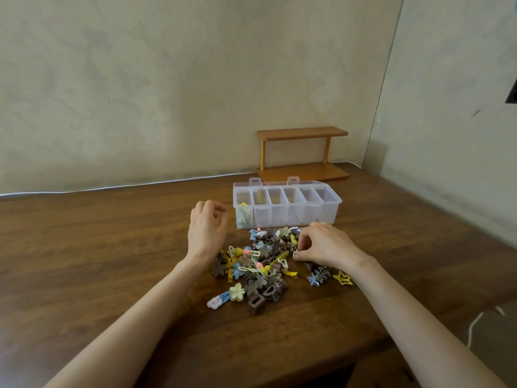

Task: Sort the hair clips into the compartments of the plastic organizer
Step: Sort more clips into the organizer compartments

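The hair clips (260, 275) lie heaped between the hands, so the right hand (324, 245) digs curled fingers into the heap, apparently pinching one, while the left hand (208, 228) hovers loosely curled and empty beside the plastic organizer (307, 217), standing open just beyond both for short drops.

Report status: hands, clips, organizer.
Left hand loosely curled, empty. Right hand fingers in clip pile, grip unclear. Organizer open, few clips in leftmost compartment. Nothing in the way.

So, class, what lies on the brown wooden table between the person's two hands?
Head view: the far end of the colourful hair clip pile lies between left hand and right hand.
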The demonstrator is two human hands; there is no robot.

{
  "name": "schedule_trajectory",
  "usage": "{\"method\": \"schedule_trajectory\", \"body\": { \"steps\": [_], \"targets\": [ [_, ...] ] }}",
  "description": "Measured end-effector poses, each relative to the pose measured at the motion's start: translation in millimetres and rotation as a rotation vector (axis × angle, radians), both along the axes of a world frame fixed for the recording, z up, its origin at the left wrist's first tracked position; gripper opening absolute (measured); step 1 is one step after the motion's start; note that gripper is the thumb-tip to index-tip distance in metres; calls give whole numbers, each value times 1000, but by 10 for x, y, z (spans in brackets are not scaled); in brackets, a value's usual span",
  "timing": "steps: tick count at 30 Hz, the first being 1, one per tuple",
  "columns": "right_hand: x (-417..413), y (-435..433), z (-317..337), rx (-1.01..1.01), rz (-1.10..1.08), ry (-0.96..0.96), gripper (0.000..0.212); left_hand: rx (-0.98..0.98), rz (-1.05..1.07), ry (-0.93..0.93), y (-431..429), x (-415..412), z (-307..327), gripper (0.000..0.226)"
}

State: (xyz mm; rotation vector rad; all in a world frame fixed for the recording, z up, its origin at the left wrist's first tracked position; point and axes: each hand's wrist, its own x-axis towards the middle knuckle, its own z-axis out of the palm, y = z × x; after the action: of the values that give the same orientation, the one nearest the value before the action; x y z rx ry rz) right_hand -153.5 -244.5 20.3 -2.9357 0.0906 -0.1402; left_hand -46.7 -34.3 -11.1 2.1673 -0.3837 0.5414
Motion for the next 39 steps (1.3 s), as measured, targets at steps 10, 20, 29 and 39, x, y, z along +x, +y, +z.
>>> {"method": "schedule_trajectory", "body": {
  "steps": [10, 20, 29, 39],
  "targets": [
    [10, -14, -41, -64, -59, 5, 34, -13, -64, -15, -32, -165, -45, 6],
    [17, -88, 71, 240, -144, -115, 9, -39, -73, 16, 25, -214, -29, 6],
    [162, -127, 246, 449, -101, -258, 8, -22, -95, 22, 40, -191, -54, 6],
    [825, 400, 462, 316, 61, -472, 14, -47, -85, 43, 50, -196, -9, 5]
  ]
}}
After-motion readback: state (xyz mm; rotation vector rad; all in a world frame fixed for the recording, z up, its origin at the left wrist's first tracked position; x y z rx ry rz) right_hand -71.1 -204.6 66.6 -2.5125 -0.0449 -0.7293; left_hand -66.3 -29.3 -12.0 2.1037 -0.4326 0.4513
